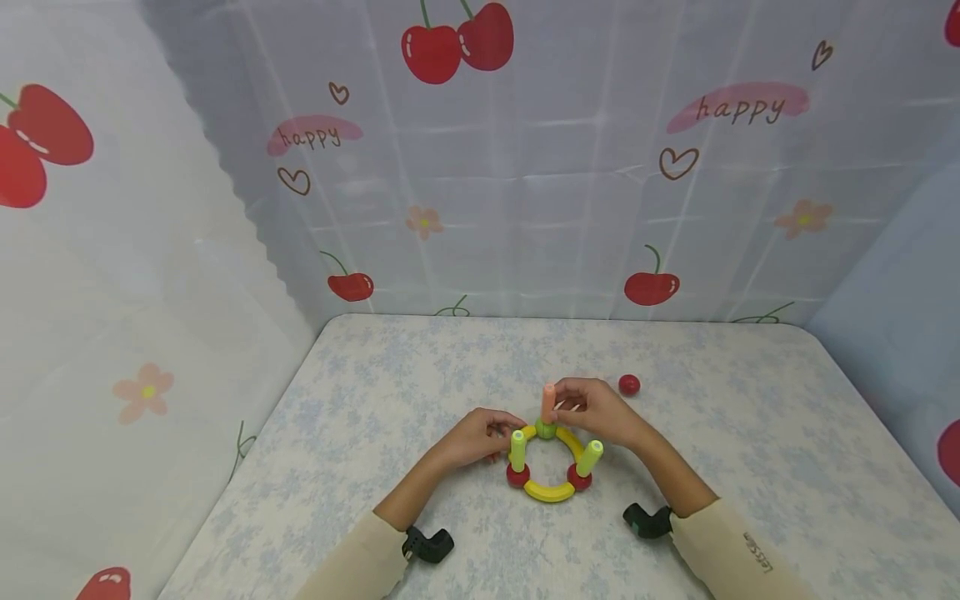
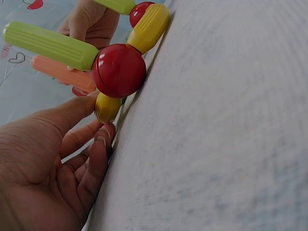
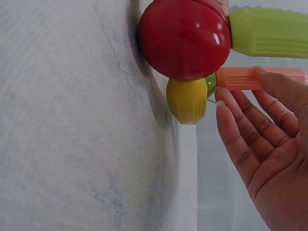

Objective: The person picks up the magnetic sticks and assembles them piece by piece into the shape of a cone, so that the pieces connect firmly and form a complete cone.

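A ring of yellow curved sticks lies on the table, joined by two red balls and a green ball at the far side. Light green sticks rise from the red balls. An orange stick stands on the green ball. My right hand pinches the orange stick between thumb and fingers. At the ring's left side, my left hand pinches a yellow curved stick beside a red ball, its thumb above and fingers below.
A loose red ball lies on the table beyond the right hand. The table has a pale floral cover. A cherry-print curtain hangs behind it and along the left side. Dark wrist devices sit at both sleeves.
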Motion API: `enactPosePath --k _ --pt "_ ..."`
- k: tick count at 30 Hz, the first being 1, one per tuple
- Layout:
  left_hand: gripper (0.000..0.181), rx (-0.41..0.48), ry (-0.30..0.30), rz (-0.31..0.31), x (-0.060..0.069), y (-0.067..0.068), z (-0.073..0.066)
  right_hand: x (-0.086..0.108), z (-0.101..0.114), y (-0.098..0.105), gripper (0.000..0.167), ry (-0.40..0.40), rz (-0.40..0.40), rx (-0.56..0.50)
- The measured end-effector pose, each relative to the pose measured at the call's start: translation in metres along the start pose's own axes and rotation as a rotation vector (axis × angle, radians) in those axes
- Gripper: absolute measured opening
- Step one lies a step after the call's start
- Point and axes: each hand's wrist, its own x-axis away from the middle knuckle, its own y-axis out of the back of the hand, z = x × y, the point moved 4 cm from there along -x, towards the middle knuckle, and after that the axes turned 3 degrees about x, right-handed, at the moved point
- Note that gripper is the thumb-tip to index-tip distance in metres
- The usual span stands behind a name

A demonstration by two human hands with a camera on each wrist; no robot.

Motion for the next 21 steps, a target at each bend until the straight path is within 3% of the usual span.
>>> enactPosePath --k 15,21 --pt "0.030 -0.031 -0.008 -0.016 0.000 0.000 0.001 0.000 -0.004 0.007 0.023 0.026 0.017 0.032" --pt "0.031 -0.026 -0.007 -0.014 0.000 0.000 0.001 0.000 -0.008 0.017 0.020 -0.009 -0.026 0.049"
